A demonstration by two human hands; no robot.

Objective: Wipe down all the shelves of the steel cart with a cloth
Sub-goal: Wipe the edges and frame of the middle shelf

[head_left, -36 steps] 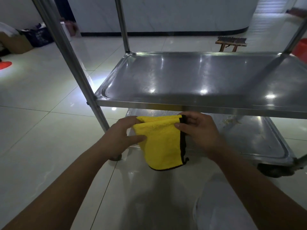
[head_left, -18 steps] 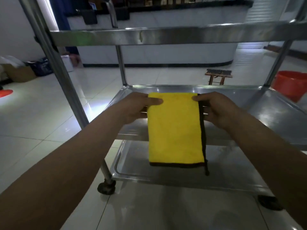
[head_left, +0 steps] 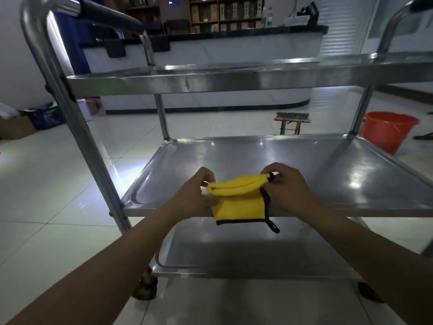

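A three-shelf steel cart stands before me: top shelf (head_left: 210,78), middle shelf (head_left: 293,165), bottom shelf (head_left: 246,252). A yellow cloth (head_left: 239,202) with black trim is folded over on itself above the front edge of the middle shelf. My left hand (head_left: 196,193) pinches its left end and my right hand (head_left: 285,186) pinches its right end. The lower half hangs over the shelf's front rim, a black loop dangling below.
The cart's left post (head_left: 77,127) and handle (head_left: 107,15) rise at left, with a caster (head_left: 145,289) beneath. Behind stand a red bucket (head_left: 389,130), a small wooden stool (head_left: 293,120), a curved white counter (head_left: 210,52) and boxes (head_left: 16,125) on the tiled floor.
The view has risen from the lower shelves to take in the top shelf. The cloth, held flat and hanging half a second ago, is now folded over between both hands at the middle shelf.
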